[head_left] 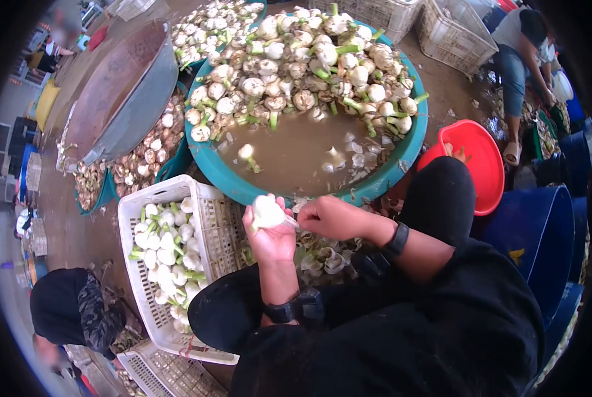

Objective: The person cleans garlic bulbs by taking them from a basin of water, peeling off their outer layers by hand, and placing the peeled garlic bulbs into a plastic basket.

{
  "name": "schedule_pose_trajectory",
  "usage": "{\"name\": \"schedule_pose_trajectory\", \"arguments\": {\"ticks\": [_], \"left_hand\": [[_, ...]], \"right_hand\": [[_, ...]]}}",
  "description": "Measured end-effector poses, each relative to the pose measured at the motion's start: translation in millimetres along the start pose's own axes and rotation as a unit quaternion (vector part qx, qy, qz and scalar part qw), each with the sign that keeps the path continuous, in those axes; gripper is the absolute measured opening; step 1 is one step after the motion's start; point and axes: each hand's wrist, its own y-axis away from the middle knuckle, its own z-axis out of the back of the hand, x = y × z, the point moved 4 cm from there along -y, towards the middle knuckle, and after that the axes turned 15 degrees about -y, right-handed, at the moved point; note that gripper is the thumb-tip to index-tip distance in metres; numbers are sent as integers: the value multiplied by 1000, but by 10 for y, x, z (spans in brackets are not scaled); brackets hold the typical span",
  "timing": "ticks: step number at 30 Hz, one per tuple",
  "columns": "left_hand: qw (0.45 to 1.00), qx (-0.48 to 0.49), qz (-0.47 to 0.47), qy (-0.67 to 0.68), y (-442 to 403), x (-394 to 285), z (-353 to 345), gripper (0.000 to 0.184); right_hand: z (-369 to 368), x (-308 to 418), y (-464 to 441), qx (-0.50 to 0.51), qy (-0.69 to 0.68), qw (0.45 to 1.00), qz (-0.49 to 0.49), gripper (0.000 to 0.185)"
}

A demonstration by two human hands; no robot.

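My left hand (273,241) cups a white, peeled-looking garlic bulb (267,212), held palm up over my lap. Close beside it, my right hand (332,218) is closed, its fingertips near the bulb's right side. A thin pale sliver shows between the fingertips and the bulb; I cannot make out whether it is skin or a tool. Just beyond both hands stands a large teal tub (412,155) of muddy water, heaped with dirty garlic bulbs (302,99). Below the hands lie loose peeled-off skins (319,259).
At my left, a white plastic crate (224,221) holds cleaned garlic with green stems (167,248). A red basin (491,175) and a blue barrel (531,231) stand at my right. A metal wheelbarrow tray (120,92) is at the far left. Other people sit nearby at the left and upper right.
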Motion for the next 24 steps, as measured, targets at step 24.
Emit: {"name": "schedule_pose_trajectory", "arguments": {"ticks": [24], "left_hand": [[838,-432,-308,125,548,-1254,230,75]], "right_hand": [[-250,-171,-1059,154,243,951,-117,64]]}}
